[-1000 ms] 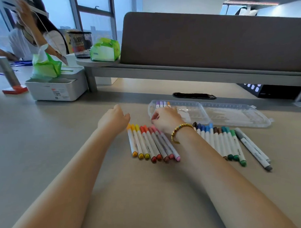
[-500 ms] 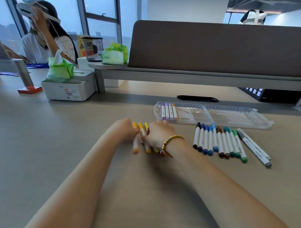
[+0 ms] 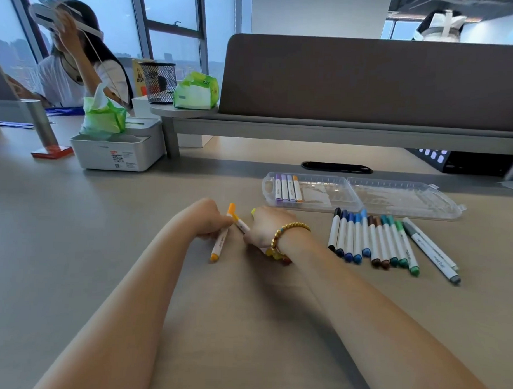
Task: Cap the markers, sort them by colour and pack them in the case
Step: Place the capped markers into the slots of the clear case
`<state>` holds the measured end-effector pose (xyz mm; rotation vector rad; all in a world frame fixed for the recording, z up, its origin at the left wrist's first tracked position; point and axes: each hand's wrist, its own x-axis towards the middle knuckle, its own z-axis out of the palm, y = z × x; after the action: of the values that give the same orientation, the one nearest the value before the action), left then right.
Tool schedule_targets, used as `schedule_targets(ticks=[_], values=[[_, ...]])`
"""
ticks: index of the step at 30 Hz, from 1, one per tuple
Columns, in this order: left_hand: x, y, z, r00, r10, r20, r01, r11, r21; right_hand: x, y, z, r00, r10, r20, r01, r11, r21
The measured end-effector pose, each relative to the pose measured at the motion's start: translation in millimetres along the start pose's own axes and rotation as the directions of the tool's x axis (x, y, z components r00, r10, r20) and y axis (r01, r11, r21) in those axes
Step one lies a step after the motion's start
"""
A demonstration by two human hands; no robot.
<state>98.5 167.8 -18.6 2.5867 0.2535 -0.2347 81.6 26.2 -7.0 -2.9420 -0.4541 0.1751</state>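
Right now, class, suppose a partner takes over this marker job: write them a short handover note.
Left hand: grips an orange marker, tilted off the table.
Right hand: gathers the warm-coloured markers; most are hidden under it.
Case: lies open on the table; four markers, three purple and one orange, lie at its left end.
Loose: a row of black, blue, brown and green markers and two grey markers lie in front of the case.
Done: every marker in view is capped and grouped by colour.
Left: pack the gathered warm colours, then the row and greys, and close the case.
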Motion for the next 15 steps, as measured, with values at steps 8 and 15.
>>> schedule_targets(ticks=[8,15], values=[[0.7,20.3,-3.2,0.999,0.051,0.016,-0.042,0.932,-0.360,12.6,43.7,-33.2,0.990,0.068,0.123,-0.110,0.917,0.382],[32.1,87.4,-2.4,0.986,0.165,-0.021,-0.164,0.949,-0.269,29.9,98.2,-37.9,0.977,0.171,0.124,-0.207,0.650,0.731]])
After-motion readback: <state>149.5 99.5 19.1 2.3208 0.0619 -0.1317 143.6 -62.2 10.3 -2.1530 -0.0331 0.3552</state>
